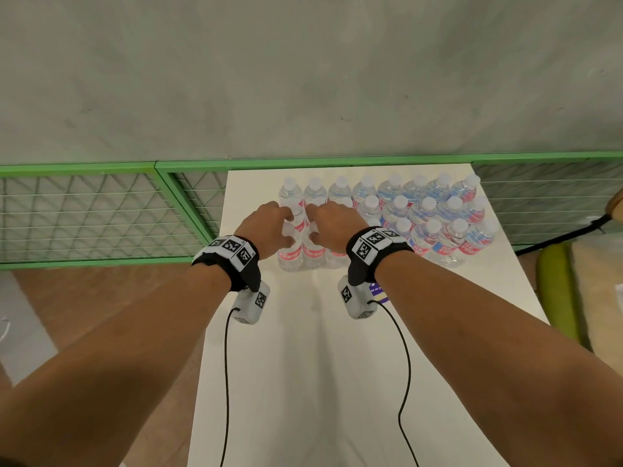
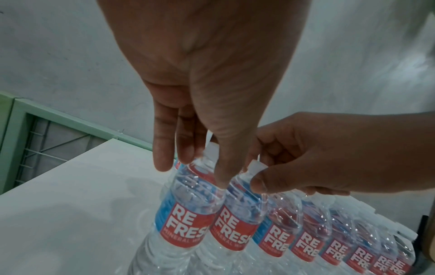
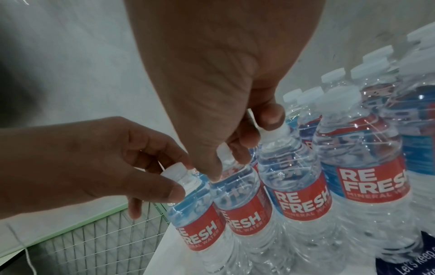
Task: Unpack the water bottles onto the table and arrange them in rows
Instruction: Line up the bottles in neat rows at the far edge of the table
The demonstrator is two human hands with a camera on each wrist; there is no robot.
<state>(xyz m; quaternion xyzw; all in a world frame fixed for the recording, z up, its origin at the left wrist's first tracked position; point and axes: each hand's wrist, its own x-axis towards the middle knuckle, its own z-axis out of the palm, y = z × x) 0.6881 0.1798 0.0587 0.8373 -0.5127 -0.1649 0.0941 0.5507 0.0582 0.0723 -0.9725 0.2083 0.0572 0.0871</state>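
Note:
Clear water bottles with white caps and red-and-blue labels stand in three rows point(image 1: 421, 210) at the far end of the white table point(image 1: 303, 365). Both hands hover over the left end of the rows. My left hand point(image 1: 285, 229) point(image 2: 202, 167) point(image 3: 179, 176) pinches the cap and neck of the leftmost front bottle point(image 2: 186, 223) point(image 3: 200, 228). My right hand point(image 1: 315, 227) point(image 2: 255, 174) point(image 3: 226, 161) pinches the cap of the neighbouring bottle point(image 2: 233, 228) point(image 3: 244, 214), and one of its fingers touches a third bottle's cap point(image 3: 275, 132). Both bottles stand upright on the table.
A green wire-mesh railing point(image 1: 101, 214) runs behind and to the left of the table, under a grey wall. A dark purple card point(image 1: 379, 293) point(image 3: 404, 260) lies on the table near my right wrist. A yellow-green seat point(image 1: 556, 291) stands at the right.

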